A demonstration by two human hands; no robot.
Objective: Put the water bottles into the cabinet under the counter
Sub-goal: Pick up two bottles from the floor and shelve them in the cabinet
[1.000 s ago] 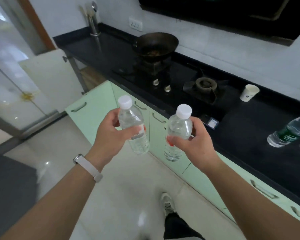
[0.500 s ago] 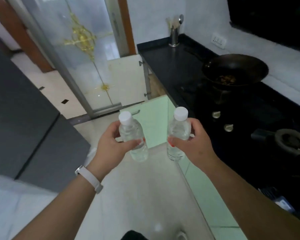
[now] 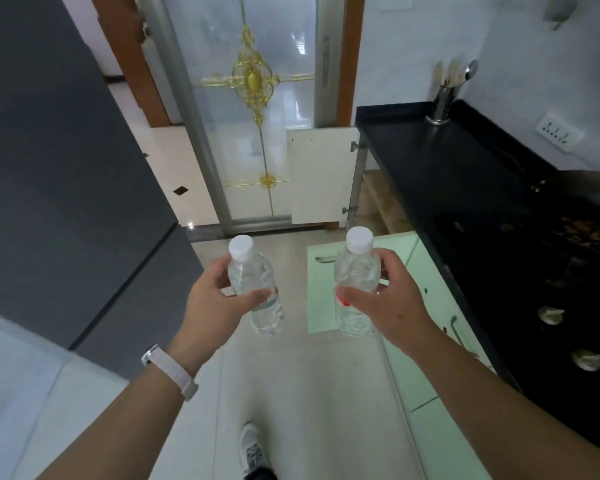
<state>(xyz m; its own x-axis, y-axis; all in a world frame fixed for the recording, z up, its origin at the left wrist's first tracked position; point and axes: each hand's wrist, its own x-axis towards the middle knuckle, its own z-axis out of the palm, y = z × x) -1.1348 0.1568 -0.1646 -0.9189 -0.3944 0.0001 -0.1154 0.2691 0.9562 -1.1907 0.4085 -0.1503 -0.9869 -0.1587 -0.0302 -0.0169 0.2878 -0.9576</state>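
In the middle of the frame, both hands hold clear plastic water bottles with white screw caps, upright and side by side but apart. The left hand (image 3: 219,299) is wrapped around the left water bottle (image 3: 257,289), thumb across its front; the right hand (image 3: 385,299) is clamped on the right water bottle (image 3: 355,282), whose red-marked label shows under the thumb. A pale strap wristband (image 3: 168,370) sits on the left wrist.

Compared with a second ago, the view has swung away from the stove: the dark wok (image 3: 589,202), then central, now sits at the right edge, and the frosted glass door with gold ornament (image 3: 257,133) fills the upper centre. The hands' hold on the bottles looks unchanged. The black stone counter (image 3: 447,161) runs down the right side, with pale green cabinet fronts (image 3: 426,306) below it. At its far end, centre right, a white cabinet door (image 3: 321,174) stands open, showing a wood-toned interior.

I judge the person has turned to walk toward that open cabinet; neither bottle is stowed yet.
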